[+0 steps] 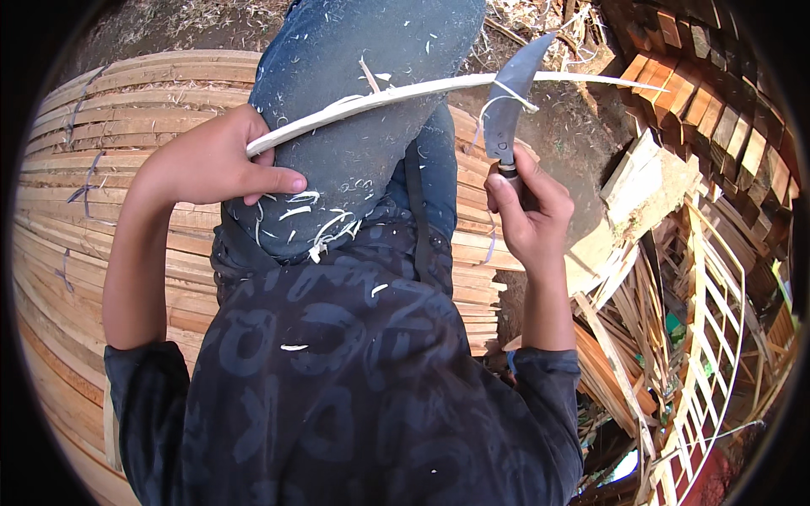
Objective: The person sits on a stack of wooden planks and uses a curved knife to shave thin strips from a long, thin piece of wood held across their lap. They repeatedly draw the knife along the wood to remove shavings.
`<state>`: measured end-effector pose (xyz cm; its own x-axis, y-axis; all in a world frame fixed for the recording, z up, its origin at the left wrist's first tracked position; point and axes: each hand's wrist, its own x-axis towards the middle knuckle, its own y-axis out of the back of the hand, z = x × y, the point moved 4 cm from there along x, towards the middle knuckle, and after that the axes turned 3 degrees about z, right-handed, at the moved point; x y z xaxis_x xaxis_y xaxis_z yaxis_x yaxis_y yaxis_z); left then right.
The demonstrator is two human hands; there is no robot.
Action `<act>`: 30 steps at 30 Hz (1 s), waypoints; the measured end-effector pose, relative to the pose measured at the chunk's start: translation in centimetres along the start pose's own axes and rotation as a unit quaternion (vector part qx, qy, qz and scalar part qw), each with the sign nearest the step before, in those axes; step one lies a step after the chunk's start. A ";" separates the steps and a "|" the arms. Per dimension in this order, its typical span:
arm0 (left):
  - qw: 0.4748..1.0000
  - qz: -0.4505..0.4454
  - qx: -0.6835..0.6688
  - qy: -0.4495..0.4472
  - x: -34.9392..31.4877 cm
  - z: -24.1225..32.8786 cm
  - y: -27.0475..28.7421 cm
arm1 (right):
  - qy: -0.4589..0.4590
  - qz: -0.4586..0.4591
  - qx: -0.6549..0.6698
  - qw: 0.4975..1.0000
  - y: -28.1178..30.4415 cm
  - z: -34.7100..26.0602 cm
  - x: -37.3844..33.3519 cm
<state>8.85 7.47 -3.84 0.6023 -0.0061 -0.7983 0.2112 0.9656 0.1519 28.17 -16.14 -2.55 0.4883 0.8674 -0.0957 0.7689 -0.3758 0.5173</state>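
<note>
1. Both hands are busy over a raised knee (363, 110) clad in dusty blue denim: the left hand (215, 160) is curled shut around the near end of a pale bamboo strip (405, 93), thumb stretched along its underside.
2. The right hand (527, 215) is clenched about the handle of a curved knife (515, 93), whose broad grey blade points up and away from the person.
3. That blade meets the strip from below, about two thirds of the way along it, and a thin curl of shaving (498, 105) loops off the strip right at the blade.
4. The strip itself is long, slim and creamy white, freshly pared; it bows slightly across the knee and tapers to a fine tip that reaches toward the stacked wooden blocks (700, 93) at upper right.
5. White slivers (312, 215) dot the denim and the dark patterned shirt (354, 379) below.
6. Bundles of flat bamboo slats (93, 169), tied with bluish cord, lie under and to the left of the person.
7. On the right stand a light lattice frame (709, 337) and loose offcuts on bare earth.
</note>
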 end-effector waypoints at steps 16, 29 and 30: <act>0.985 0.170 0.011 0.008 -1.5 0.8 -1.2 | -0.104 0.311 0.263 0.907 3.1 0.1 -1.4; 0.933 0.342 0.075 -0.083 -5.4 -1.9 -4.0 | -0.099 0.218 0.136 0.961 -1.6 -1.3 -2.9; 0.935 0.336 0.073 -0.090 -5.3 -2.2 -4.1 | -0.095 0.219 0.108 0.965 -1.8 -1.3 -2.9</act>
<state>3.15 4.12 -1.51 0.7536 0.5327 -0.3851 -0.1665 0.7214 0.6722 24.85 -17.62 -2.10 0.8368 0.5428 -0.0725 0.5299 -0.7693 0.3570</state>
